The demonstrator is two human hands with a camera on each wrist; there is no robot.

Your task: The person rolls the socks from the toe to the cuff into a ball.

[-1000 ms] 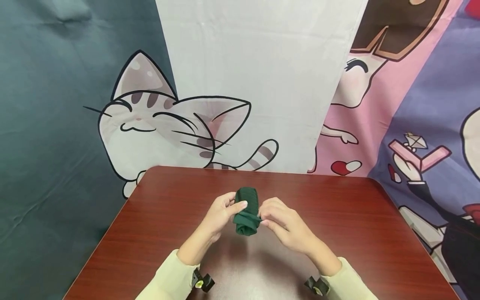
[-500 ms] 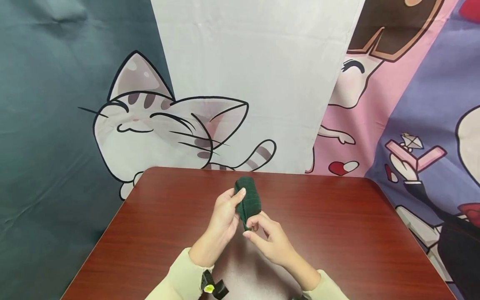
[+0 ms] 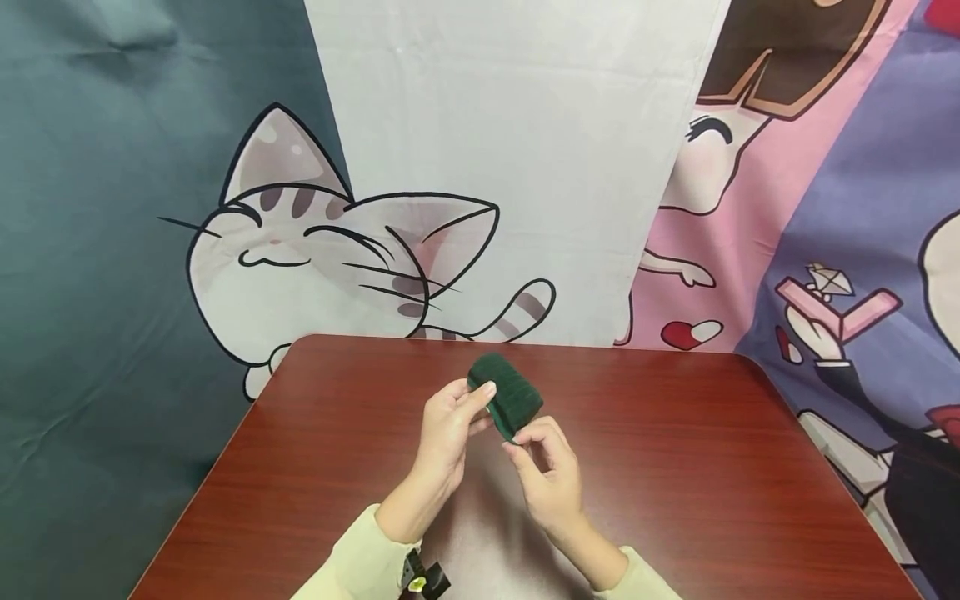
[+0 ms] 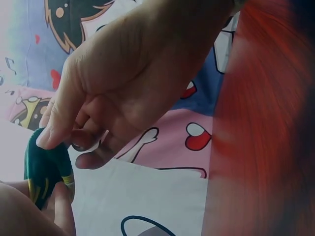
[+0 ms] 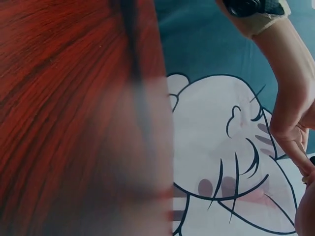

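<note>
A small dark green rolled cloth [image 3: 510, 390], which could be a rolled sock, is held up above the table. My left hand [image 3: 442, 437] grips its upper left side, thumb on top. At its lower end my right hand [image 3: 553, 479] pinches the edge between thumb and forefinger. Yellow marks show on the green cloth [image 4: 48, 167] in the left wrist view, where the left thumb [image 4: 47, 136] presses on its top. In the right wrist view the cloth is almost wholly out of sight, while the left hand [image 5: 293, 108] appears at the right.
Below the hands lies a reddish-brown wooden table [image 3: 300, 467] with rounded far corners. Behind it hangs a cloth backdrop [image 3: 510, 150] with a cartoon cat and figures. A small black device [image 3: 426, 582] sits at the left wrist.
My right hand has moved from the cloth's right side to its lower end. The loose folded band around it no longer shows, and the roll has tilted, its lower end swinging rightward.
</note>
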